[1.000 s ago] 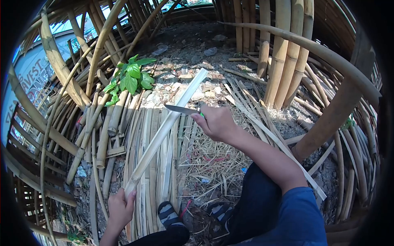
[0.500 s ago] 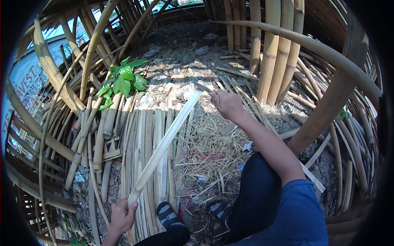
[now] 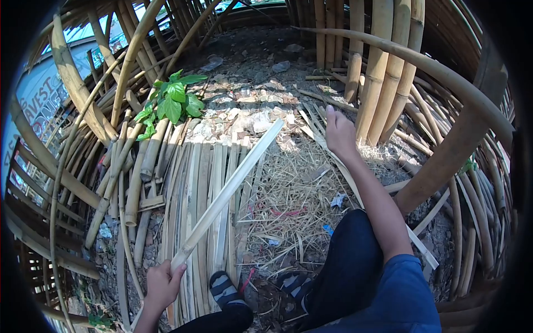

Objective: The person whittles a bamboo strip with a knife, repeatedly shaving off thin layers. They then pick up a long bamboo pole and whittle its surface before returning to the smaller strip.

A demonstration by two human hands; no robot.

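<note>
A long pale bamboo strip (image 3: 225, 194) slants from the lower left up toward the centre. Its lower end is gripped by my left hand (image 3: 164, 284), thumb along the edge. My right hand (image 3: 340, 133) is raised to the right of the strip's upper end, apart from it, with the fingers closed and the thumb up. The knife that was in it hardly shows now, its blade hidden or too thin to make out. Split bamboo strips (image 3: 191, 205) lie side by side on the ground beneath the held strip.
Bamboo shavings (image 3: 294, 205) cover the ground at the centre. Upright bamboo poles (image 3: 383, 72) and a thick slanted pole (image 3: 444, 150) stand at the right. A leafy plant (image 3: 173, 100) and bamboo poles (image 3: 136, 177) are at the left. My sandalled feet (image 3: 226, 288) are below.
My right hand has moved right and upward, away from the strip's upper end. The knife blade that lay across that end no longer shows there. The view has shifted slightly.
</note>
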